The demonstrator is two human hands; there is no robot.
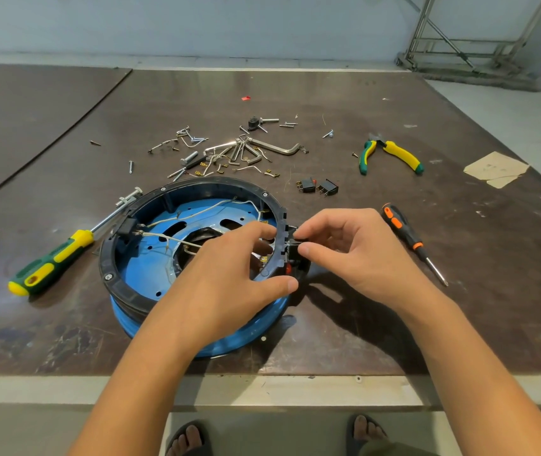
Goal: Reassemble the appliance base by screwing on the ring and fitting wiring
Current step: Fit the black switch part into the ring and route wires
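Wiring step in hand, by the look; ring-screwing probably done, going by screw heads [108, 276] seated in top of black ring [196, 187].

Black ring on blue appliance base [150, 258], mid-table, near front edge of brown table [427, 307].

Left hand [229, 274]: gripping ring rim at right side, fingers hooked inside, thumb pressed on outer wall.

Right hand [351, 251]: pinching small black switch block [292, 246] between thumb and index, just outside ring and touching it. Red button [288, 268] just below. Cannot tell whether seated in its notch; hidden by fingers.

White wires [196, 210] strung across inside of base from black connector [127, 227] on left wall toward left-hand fingers; ends hidden.

Next move, as a judgement: calls for bracing ring with left hand, pressing block square into notch, then pushing wire terminals onto its tabs from inside. Fine alignment, light force. Risk of trapping a wire under block.

Around: green-yellow screwdriver [52, 261] left of base, shaft reaching ring; orange-black screwdriver [407, 236] right of hands; pliers [390, 153] far right; loose screws and hex keys [229, 149] beyond base; two spare rocker switches [316, 185] near them.
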